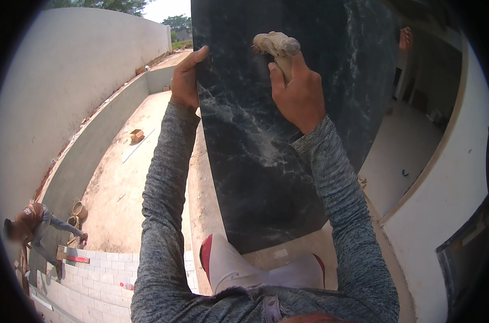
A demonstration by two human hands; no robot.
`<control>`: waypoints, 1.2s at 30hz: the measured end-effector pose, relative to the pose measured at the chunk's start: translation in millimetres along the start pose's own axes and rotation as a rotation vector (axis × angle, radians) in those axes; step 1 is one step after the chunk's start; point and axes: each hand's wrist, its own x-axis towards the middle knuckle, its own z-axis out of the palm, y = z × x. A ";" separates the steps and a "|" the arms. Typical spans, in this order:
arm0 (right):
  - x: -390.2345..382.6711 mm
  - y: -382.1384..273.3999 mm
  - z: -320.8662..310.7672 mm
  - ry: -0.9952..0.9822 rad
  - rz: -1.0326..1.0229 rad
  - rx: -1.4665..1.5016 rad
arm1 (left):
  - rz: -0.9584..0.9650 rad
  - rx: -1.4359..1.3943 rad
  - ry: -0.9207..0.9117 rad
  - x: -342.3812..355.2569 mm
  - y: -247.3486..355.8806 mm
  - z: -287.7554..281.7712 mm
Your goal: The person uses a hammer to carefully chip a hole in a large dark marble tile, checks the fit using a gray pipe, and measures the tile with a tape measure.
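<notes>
A large dark slab (255, 183) with white marble-like veins stands upright close in front of me, its lower end near my knees. My left hand (186, 81) grips the slab's left edge, thumb at the front and the other fingers out of sight. In my right hand (301, 94) is a mallet (279, 45) caked with pale mortar, its head raised before the slab's upper face. Whether the head touches the slab I cannot tell. Another person's hand (406, 39) shows at the slab's right edge, up high.
Down on the left, a person (31, 220) bends beside pale paving tiles (104, 274). A red level (77, 259) and buckets (80, 209) are near them. A brown box (137, 135) lies on the sandy ground. A long white wall (88, 59) bounds the left; a doorway opens to the right.
</notes>
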 end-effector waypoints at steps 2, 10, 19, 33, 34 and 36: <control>0.6 -1.0 1.8 0.029 -0.020 0.030 | 0.008 0.018 0.011 0.0 2.2 -3.7; -1.0 -2.6 -3.3 -0.004 -0.002 -0.011 | 0.010 0.029 0.059 -0.3 1.6 -0.6; -2.1 -4.2 -2.2 -0.023 0.008 -0.021 | 0.000 0.021 0.051 -1.0 3.0 -3.8; 0.1 -4.3 -6.8 0.005 -0.011 0.024 | -0.017 0.028 0.004 1.5 0.8 -3.8; 0.9 -5.0 -7.7 0.005 -0.020 0.034 | -0.011 0.026 0.003 1.3 1.5 -5.7; -1.4 -4.5 -4.0 -0.054 0.020 0.013 | 0.000 0.022 0.002 1.1 3.2 -11.9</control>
